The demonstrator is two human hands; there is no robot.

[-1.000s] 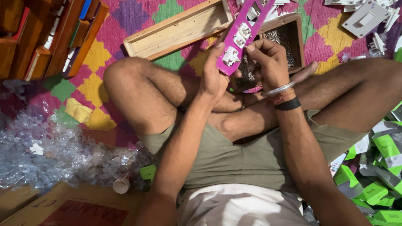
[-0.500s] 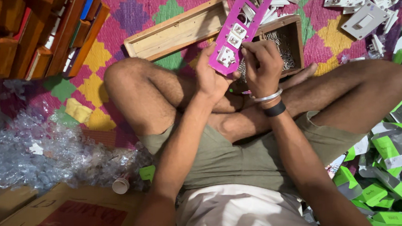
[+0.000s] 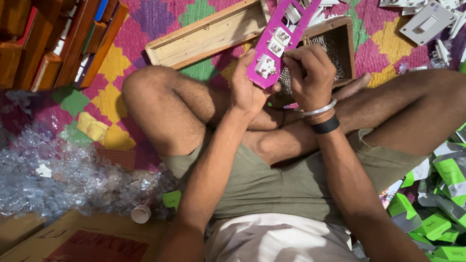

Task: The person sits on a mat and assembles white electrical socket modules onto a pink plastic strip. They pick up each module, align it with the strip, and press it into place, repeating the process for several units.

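Sitting cross-legged on a patterned mat, the person holds a long purple socket strip (image 3: 286, 28) over the lap, tilted from 7 toward 1 o'clock. Since a second ago the strip has swung a little steeper and nearer the body. The left hand (image 3: 247, 87) clasps its lower end, thumb pressed on a white socket module (image 3: 265, 66). The right hand (image 3: 309, 75) has its fingertips pinched against the strip's right edge; whether they hold a small part, I cannot tell. Behind the strip, at 12 o'clock, sits a wooden tray of small metal bits (image 3: 338, 46), partly hidden. White switch parts (image 3: 425, 6) lie at 1 o'clock, green packets (image 3: 457, 187) at 4, clear plastic wrappers (image 3: 46, 169) at 9.
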